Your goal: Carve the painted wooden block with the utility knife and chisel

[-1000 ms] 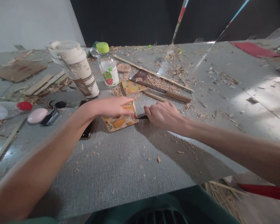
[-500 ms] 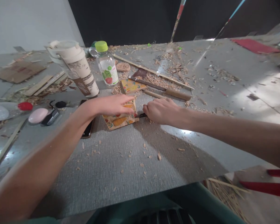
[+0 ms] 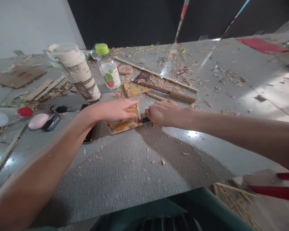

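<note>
Grey mat (image 3: 110, 183) is noted across the lower centre of the frame, with wood chips (image 3: 163, 161) scattered on it. A patterned board (image 3: 122, 127) is laid at the centre of the frame, partly covered by the left hand (image 3: 118, 109). The thumb and forefinger of that hand are extended and parted over the board, not clenched; its other fingers are hidden. A dark tool (image 3: 145, 120) is grasped in the right hand (image 3: 162, 113), with the fingers curled tightly about it. The tool is directed at the board's right edge; whether contact is made cannot be told.

The step in hand is judged to be the working of that edge while the board is steadied. For the next move, firm pressure on the board and close control of the tool are called for, with the left fingertips held clear of its tip.

A second board (image 3: 135, 90) and a wooden-handled tool (image 3: 181, 96) are placed near the upper centre; a bottle (image 3: 110, 73) and a cup (image 3: 84, 80) are stood at upper left.
</note>
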